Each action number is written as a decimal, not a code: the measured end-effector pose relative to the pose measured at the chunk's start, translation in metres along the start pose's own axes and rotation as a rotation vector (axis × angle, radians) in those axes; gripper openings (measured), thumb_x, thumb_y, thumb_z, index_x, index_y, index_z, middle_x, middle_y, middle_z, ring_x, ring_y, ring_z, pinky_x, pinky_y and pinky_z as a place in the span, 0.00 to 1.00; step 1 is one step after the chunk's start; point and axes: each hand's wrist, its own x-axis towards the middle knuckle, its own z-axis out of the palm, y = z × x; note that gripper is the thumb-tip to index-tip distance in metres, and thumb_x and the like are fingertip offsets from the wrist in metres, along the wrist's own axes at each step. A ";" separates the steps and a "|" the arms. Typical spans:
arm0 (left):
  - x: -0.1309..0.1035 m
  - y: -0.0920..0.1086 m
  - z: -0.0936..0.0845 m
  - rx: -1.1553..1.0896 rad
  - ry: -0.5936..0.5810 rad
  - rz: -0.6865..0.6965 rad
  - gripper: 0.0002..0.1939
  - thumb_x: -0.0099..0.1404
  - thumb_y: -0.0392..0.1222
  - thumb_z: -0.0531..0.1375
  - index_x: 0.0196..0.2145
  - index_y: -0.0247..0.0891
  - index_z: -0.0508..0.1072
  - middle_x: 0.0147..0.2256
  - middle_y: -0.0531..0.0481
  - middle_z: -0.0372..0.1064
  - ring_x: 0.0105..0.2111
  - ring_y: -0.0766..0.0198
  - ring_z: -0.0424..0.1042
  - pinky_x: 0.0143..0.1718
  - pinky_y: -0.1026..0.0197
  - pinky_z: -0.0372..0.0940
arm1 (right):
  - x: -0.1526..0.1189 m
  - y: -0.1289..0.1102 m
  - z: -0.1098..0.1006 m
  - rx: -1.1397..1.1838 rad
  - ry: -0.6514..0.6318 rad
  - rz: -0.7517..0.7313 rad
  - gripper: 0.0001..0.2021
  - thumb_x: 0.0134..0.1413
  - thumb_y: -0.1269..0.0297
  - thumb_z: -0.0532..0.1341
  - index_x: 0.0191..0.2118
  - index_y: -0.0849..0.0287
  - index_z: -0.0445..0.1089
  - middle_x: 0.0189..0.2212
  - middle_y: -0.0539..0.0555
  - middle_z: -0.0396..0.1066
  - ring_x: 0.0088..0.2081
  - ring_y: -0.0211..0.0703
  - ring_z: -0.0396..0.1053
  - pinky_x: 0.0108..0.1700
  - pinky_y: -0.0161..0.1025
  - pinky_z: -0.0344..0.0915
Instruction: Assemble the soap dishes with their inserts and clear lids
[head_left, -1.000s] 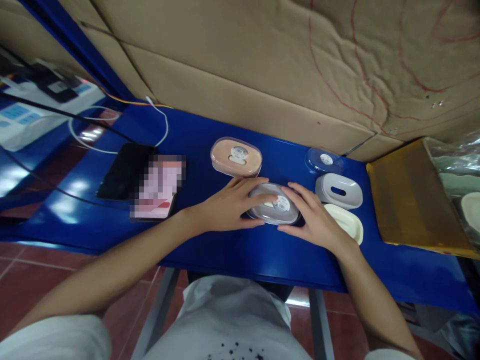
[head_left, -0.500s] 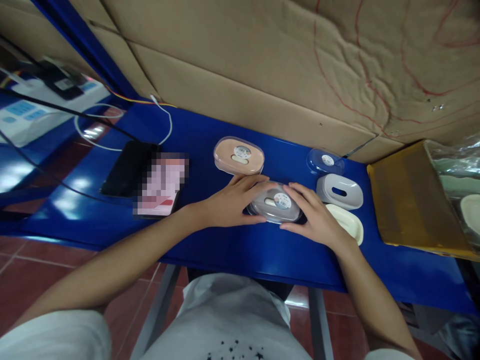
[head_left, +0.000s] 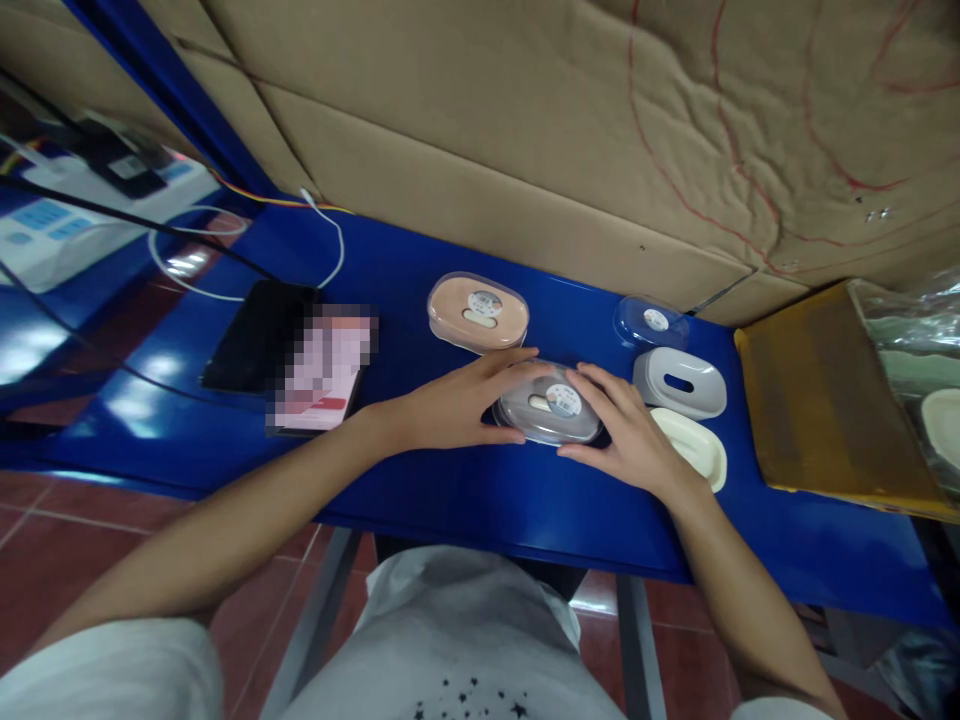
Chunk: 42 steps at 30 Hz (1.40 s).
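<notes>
A grey oval soap box [head_left: 544, 412] with a clear lid and a round sticker lies on the blue table. My left hand [head_left: 480, 400] wraps its left end, thumb at the near side and fingers over the far side. Around the right end, my right hand [head_left: 616, 425] grips in the same way. Just behind stands a peach soap box [head_left: 477, 318], lidded and stickered. To the right are a loose clear lid [head_left: 651, 322], a light grey slotted tray [head_left: 681, 384] and a cream dish [head_left: 694, 445], the last partly hidden by my right hand.
A cardboard box [head_left: 825, 400] with plastic-wrapped pieces stands at the right. On the left lie a black phone [head_left: 259, 335] and a second phone [head_left: 330, 385] with a blurred screen. Cables and a white power strip [head_left: 105, 215] are farther left. Cardboard [head_left: 465, 130] lines the back of the table [head_left: 480, 500].
Both hands stay around the grey soap box. The left fingers and thumb have shifted very slightly; the other things have not moved.
</notes>
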 end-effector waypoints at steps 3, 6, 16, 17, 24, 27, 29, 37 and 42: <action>0.000 0.000 -0.002 -0.032 -0.018 -0.020 0.48 0.71 0.51 0.71 0.78 0.54 0.51 0.78 0.39 0.49 0.77 0.45 0.52 0.75 0.40 0.56 | 0.000 -0.001 0.000 -0.018 0.005 -0.005 0.48 0.67 0.39 0.65 0.81 0.40 0.39 0.75 0.64 0.57 0.71 0.71 0.62 0.68 0.68 0.64; 0.000 0.000 -0.003 -0.032 -0.006 -0.009 0.47 0.71 0.51 0.71 0.78 0.54 0.51 0.77 0.39 0.51 0.77 0.46 0.54 0.75 0.40 0.57 | 0.001 -0.004 0.000 -0.042 0.007 0.000 0.48 0.68 0.39 0.64 0.81 0.40 0.38 0.75 0.64 0.57 0.71 0.71 0.62 0.68 0.68 0.64; -0.002 0.000 -0.001 0.098 0.022 0.017 0.40 0.73 0.55 0.68 0.76 0.52 0.59 0.76 0.39 0.53 0.76 0.44 0.56 0.74 0.39 0.57 | 0.002 -0.014 -0.001 -0.028 -0.046 0.051 0.47 0.71 0.42 0.62 0.82 0.41 0.34 0.78 0.65 0.50 0.74 0.71 0.58 0.69 0.70 0.63; -0.002 0.000 -0.002 0.103 0.025 0.020 0.40 0.73 0.55 0.68 0.76 0.51 0.59 0.76 0.39 0.54 0.75 0.44 0.57 0.74 0.39 0.57 | 0.002 -0.015 -0.001 -0.017 -0.062 0.061 0.46 0.71 0.43 0.62 0.82 0.41 0.33 0.79 0.65 0.48 0.75 0.71 0.56 0.69 0.70 0.62; 0.000 -0.002 0.000 0.141 0.029 0.023 0.42 0.72 0.56 0.68 0.77 0.51 0.57 0.77 0.38 0.52 0.76 0.42 0.56 0.74 0.38 0.58 | 0.000 -0.012 -0.007 0.002 -0.075 0.082 0.46 0.71 0.44 0.62 0.82 0.41 0.35 0.79 0.64 0.49 0.74 0.72 0.57 0.69 0.71 0.63; 0.000 -0.001 0.001 0.207 0.056 0.054 0.40 0.75 0.56 0.66 0.76 0.46 0.58 0.75 0.35 0.54 0.75 0.42 0.58 0.73 0.38 0.61 | -0.004 -0.003 -0.015 -0.011 -0.064 0.109 0.45 0.70 0.43 0.64 0.81 0.40 0.40 0.77 0.63 0.54 0.73 0.71 0.60 0.69 0.71 0.63; 0.001 0.001 0.000 0.270 0.094 0.088 0.34 0.77 0.53 0.64 0.74 0.42 0.62 0.72 0.34 0.61 0.72 0.43 0.63 0.70 0.39 0.64 | -0.006 0.005 -0.020 -0.049 -0.034 0.145 0.44 0.69 0.42 0.63 0.81 0.42 0.43 0.76 0.64 0.56 0.73 0.71 0.60 0.69 0.71 0.61; 0.006 0.007 -0.013 0.561 0.364 -0.088 0.14 0.79 0.47 0.58 0.46 0.39 0.81 0.46 0.41 0.80 0.48 0.48 0.80 0.52 0.46 0.75 | 0.011 0.041 -0.017 -0.164 0.092 0.147 0.37 0.73 0.42 0.58 0.80 0.40 0.48 0.76 0.64 0.55 0.74 0.71 0.56 0.70 0.73 0.56; 0.007 0.000 -0.014 0.584 0.327 -0.128 0.18 0.78 0.49 0.59 0.56 0.37 0.79 0.58 0.33 0.74 0.58 0.40 0.75 0.59 0.39 0.70 | 0.038 0.042 -0.013 -0.208 0.106 0.113 0.34 0.74 0.45 0.58 0.79 0.47 0.53 0.76 0.67 0.56 0.74 0.68 0.57 0.71 0.69 0.56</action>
